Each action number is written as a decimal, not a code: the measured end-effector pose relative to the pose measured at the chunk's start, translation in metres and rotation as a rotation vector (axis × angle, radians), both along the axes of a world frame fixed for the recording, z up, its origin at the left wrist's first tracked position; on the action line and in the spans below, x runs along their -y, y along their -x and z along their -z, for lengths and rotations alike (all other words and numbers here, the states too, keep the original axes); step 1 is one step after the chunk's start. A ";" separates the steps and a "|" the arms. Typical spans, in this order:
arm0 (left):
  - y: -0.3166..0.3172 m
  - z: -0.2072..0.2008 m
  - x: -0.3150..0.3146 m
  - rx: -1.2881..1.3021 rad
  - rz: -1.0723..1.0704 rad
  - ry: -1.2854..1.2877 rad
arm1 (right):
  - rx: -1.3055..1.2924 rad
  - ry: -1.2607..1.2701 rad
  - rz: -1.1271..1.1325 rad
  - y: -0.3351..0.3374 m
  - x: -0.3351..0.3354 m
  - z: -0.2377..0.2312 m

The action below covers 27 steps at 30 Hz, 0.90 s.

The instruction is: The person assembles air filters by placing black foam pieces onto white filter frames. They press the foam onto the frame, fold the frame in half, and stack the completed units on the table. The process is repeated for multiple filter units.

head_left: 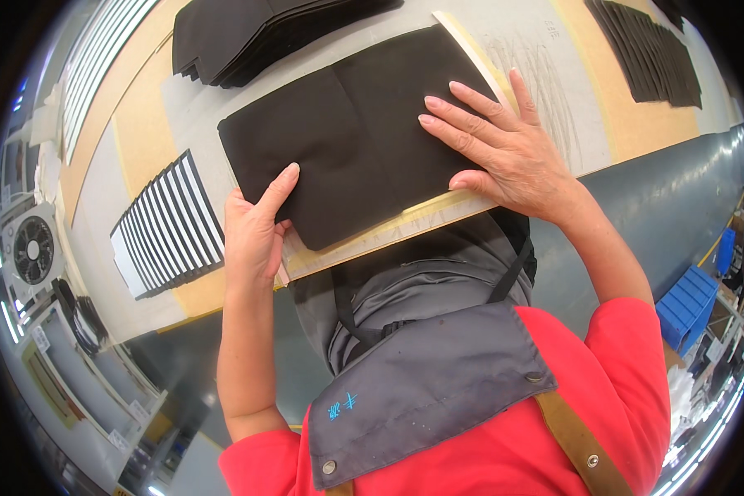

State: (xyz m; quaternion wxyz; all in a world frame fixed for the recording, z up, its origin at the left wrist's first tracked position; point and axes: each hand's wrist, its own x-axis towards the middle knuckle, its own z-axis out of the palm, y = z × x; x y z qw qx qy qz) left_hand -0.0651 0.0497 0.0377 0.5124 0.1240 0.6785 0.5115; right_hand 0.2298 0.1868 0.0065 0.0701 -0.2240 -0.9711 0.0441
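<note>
A black panel of fabric or thin leather (347, 140) lies on the worktable in front of me, with a faint line down its middle. My left hand (260, 219) pinches its lower left edge, thumb on top and fingers tucked beneath. My right hand (504, 149) rests on the panel's right part, palm down with fingers spread. A pale strip (471, 54) shows along the panel's right edge, under the right hand. What the fingers of my left hand touch underneath is hidden.
A thick stack of black panels (256, 37) sits at the far side. Fanned black-and-white strips (169, 227) lie left, and overlapping black pieces (649, 54) far right. A fan (35, 248) stands beyond the table's left end; blue crates (688, 306) are at right.
</note>
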 end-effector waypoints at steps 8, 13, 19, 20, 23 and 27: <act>0.003 0.003 0.000 -0.013 0.021 0.026 | -0.015 0.024 0.012 0.000 0.000 0.000; 0.000 0.001 -0.001 -0.011 0.003 0.023 | -0.023 0.032 0.017 0.000 0.001 0.001; 0.005 0.005 0.000 0.001 0.018 0.031 | -0.026 0.040 0.020 0.000 0.001 0.002; 0.004 0.004 0.000 0.001 0.011 0.033 | -0.025 0.039 0.021 0.000 0.001 0.002; 0.002 0.003 -0.001 -0.002 -0.004 0.043 | -0.025 0.034 0.023 0.000 0.001 0.002; 0.002 0.004 -0.001 -0.006 -0.008 0.049 | -0.025 0.033 0.024 0.000 0.001 0.002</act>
